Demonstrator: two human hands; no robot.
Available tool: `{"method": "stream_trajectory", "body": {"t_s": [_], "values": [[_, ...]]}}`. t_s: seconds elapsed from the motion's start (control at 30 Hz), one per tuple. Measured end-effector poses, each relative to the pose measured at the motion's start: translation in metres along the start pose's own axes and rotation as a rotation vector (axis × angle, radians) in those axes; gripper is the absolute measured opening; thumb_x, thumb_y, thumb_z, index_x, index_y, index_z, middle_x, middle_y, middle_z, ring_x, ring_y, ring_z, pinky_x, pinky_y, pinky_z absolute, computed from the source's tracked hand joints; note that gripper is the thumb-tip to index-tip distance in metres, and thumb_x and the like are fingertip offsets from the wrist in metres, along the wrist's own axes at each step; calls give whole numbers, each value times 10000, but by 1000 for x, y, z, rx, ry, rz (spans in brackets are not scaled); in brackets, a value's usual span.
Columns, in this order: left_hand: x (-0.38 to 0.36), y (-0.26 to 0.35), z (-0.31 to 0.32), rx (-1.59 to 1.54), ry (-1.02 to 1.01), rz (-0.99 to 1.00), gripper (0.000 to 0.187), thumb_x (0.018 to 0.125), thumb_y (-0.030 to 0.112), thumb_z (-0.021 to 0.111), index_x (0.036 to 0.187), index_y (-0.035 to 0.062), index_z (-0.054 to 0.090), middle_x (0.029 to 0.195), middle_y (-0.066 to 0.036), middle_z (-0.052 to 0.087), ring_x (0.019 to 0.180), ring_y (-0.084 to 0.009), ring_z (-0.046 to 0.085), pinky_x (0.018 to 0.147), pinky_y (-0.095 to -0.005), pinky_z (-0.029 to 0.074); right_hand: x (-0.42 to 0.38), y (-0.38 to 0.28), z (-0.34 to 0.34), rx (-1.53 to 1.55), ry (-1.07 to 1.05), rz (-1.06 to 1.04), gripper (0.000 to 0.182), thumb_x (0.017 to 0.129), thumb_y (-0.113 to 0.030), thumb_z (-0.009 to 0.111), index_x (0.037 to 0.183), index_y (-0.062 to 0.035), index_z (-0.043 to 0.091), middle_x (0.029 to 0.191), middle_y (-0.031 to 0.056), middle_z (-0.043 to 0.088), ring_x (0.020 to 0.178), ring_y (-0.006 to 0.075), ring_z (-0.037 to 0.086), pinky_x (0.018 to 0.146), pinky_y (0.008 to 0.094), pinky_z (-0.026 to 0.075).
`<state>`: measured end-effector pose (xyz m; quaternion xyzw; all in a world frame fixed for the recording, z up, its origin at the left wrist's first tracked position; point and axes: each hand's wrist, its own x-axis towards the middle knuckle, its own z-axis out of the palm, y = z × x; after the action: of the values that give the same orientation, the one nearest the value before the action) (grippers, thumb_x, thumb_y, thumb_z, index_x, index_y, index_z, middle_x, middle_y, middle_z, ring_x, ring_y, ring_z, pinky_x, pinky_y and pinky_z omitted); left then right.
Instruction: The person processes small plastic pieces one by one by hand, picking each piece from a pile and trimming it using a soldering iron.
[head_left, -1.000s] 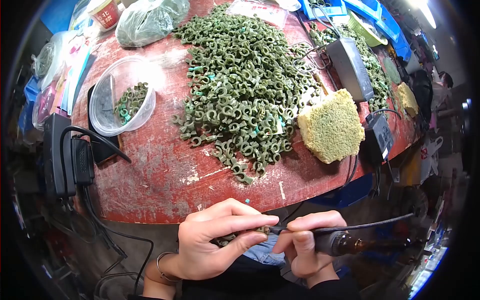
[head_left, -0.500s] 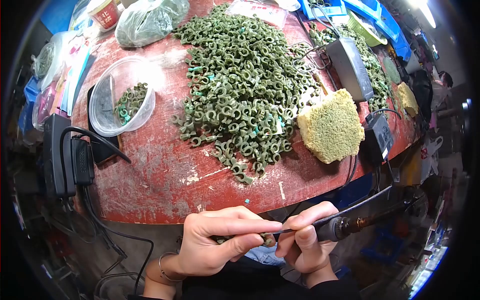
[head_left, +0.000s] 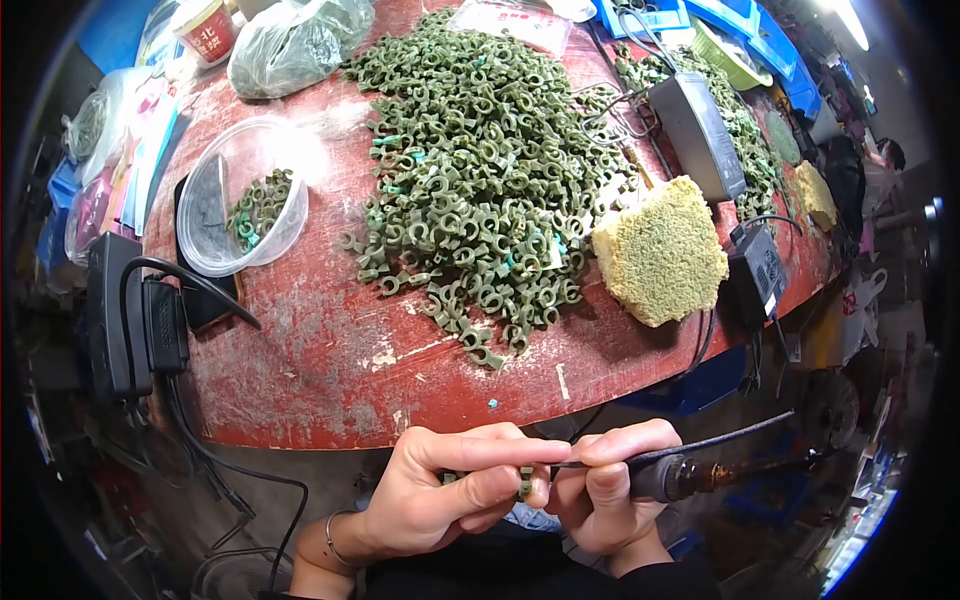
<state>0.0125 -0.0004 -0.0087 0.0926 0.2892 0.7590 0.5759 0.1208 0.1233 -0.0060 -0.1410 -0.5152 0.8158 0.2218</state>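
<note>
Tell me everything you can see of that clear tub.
The tub is round, open-topped and see-through, plastic by the look of it. It sits on the red table, left of the big green heap, partly over a flat dark object. Small green and teal pieces lie inside, bunched toward its right.

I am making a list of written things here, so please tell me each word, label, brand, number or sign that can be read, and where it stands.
"北": on the red-and-white cup; its other characters are too blurred.
Clear packet: red print, too small to read.
Black adapter: pale print, unreadable.
White bag: red mark, too blurred.
</note>
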Motion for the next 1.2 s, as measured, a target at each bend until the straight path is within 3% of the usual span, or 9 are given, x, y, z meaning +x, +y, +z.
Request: {"method": "stream_trajectory", "body": {"t_s": [0.77, 0.87, 1.07, 1.1, 1.2], "values": [[2, -2, -2, -289, -125, -156, 382, 908, 147, 480, 1235, -46, 440, 879, -73, 527, 568, -33, 371, 474, -151, 304, -6, 8, 0, 43, 45, -37, 164, 862, -132, 548, 965, -9, 585, 664, 129, 610, 547, 129, 566, 479, 242, 454], [2, 1, 0, -224, -68, -176, 364, 909, 145, 478, 1219, -44, 460, 874, -71, 534, 563, -30, 375, 466, -155, 305, -4, 4, -3, 22, 4, -65, 171, 862, -141, 551, 976, -15, 573, 663, 132, 611, 531, 128, 558, 465, 245, 450], [-2, -1, 6, 419, 183, 137, 239, 875, 80, 529, 1084, -20, 585, 896, -86, 584, 604, -33, 457, 493, -152, 358, -4, -3, -1, -105, 71, -118, 185, 862, -157, 557, 985, -21, 533, 644, 128, 611, 491, 123, 546, 443, 237, 445], [-4, 1, 8, 456, 228, 146, 214, 837, 26, 566, 1043, -4, 615, 904, -96, 599, 676, -63, 526, 547, -164, 411, -4, -3, -1, -111, 72, -113, 187, 861, -159, 558, 985, -21, 528, 639, 126, 611, 486, 121, 546, 441, 235, 445], [-2, 2, 12, 610, 232, 253, 229, 804, -28, 585, 1028, -4, 624, 902, -101, 595, 738, -100, 563, 596, -186, 448, -2, -4, -1, -112, 33, -72, 187, 860, -163, 561, 966, -9, 544, 628, 127, 611, 494, 122, 555, 445, 237, 449]]}}
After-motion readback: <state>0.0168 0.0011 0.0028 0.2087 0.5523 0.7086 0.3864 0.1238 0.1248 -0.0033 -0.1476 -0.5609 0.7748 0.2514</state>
